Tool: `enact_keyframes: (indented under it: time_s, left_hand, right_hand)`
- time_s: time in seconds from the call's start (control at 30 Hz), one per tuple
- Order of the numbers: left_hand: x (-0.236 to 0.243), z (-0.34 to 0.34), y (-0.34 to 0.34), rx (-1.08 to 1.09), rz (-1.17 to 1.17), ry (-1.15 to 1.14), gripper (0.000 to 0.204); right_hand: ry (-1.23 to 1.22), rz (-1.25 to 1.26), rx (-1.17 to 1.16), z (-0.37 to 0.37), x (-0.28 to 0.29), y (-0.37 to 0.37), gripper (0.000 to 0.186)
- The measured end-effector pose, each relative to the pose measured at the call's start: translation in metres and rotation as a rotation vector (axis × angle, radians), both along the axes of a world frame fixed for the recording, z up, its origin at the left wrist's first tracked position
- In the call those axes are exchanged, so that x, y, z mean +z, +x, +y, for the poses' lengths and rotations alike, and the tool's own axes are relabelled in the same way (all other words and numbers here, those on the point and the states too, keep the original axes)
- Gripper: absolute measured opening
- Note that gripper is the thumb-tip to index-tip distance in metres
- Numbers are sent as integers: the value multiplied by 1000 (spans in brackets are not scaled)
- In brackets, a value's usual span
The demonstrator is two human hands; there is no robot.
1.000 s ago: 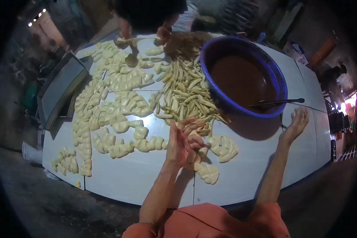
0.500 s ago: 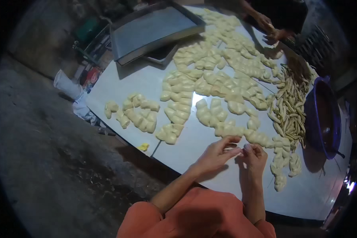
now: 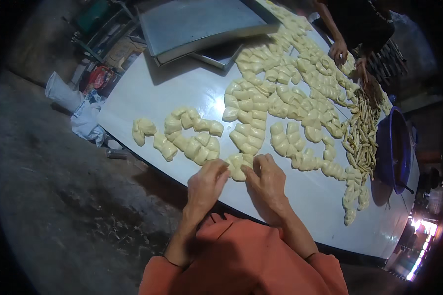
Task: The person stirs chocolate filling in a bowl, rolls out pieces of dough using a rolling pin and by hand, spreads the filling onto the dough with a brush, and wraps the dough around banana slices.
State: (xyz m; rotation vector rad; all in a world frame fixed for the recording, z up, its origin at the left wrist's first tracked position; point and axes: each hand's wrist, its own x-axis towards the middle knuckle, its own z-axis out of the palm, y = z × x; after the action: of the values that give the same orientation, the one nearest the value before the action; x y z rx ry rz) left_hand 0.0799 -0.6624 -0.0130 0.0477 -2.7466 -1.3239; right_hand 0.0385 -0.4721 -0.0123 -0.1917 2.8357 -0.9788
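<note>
My left hand [image 3: 207,183] and my right hand [image 3: 266,183] meet at a small cluster of pale, glossy dough pieces [image 3: 236,167] on the near edge of the white table [image 3: 330,216]. Both hands have curled fingers gripping that cluster from either side, thumbs toward the middle. More joined dough pieces [image 3: 192,140] lie to the left of it, and a long double row [image 3: 246,113] runs away just beyond it.
Two stacked metal trays [image 3: 206,24] sit at the back left. A co-worker's hands [image 3: 342,51] work among dough at the far right. A heap of thin, pale elongated pieces [image 3: 359,137] adjoins a blue tub [image 3: 394,147] of brown liquid. White sacks [image 3: 69,96] lie beside the table.
The view has swung toward the table's left part. My hands, earlier held above the surface close together, have moved left and come down onto the small dough cluster at the near edge.
</note>
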Motion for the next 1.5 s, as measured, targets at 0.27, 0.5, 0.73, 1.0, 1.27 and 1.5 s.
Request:
enact_keyframes:
  time_s: [0.27,0.5,0.73,1.0,1.27,1.5]
  left_hand:
    - [-6,7,-15,-143,29,-121,24]
    - [3,-6,-17,-206,-55,-55,28]
    - [12,3,-16,-173,-126,-118,29]
    - [-1,8,-11,-132,-11,-178,24]
    - [6,30,-24,-281,99,-328,34]
    - [-13,24,-30,-325,189,-401,31]
  right_hand:
    - [-920,-306,-390,22,-6,-3,13]
    - [-313,165,148,10,0,20,28]
    - [-307,49,258,6,-14,10,22]
    - [-787,-392,-183,31,-32,10,27]
    - [-311,75,142,19,-20,14,21]
    - [-977,-695,-25,72,25,17,15]
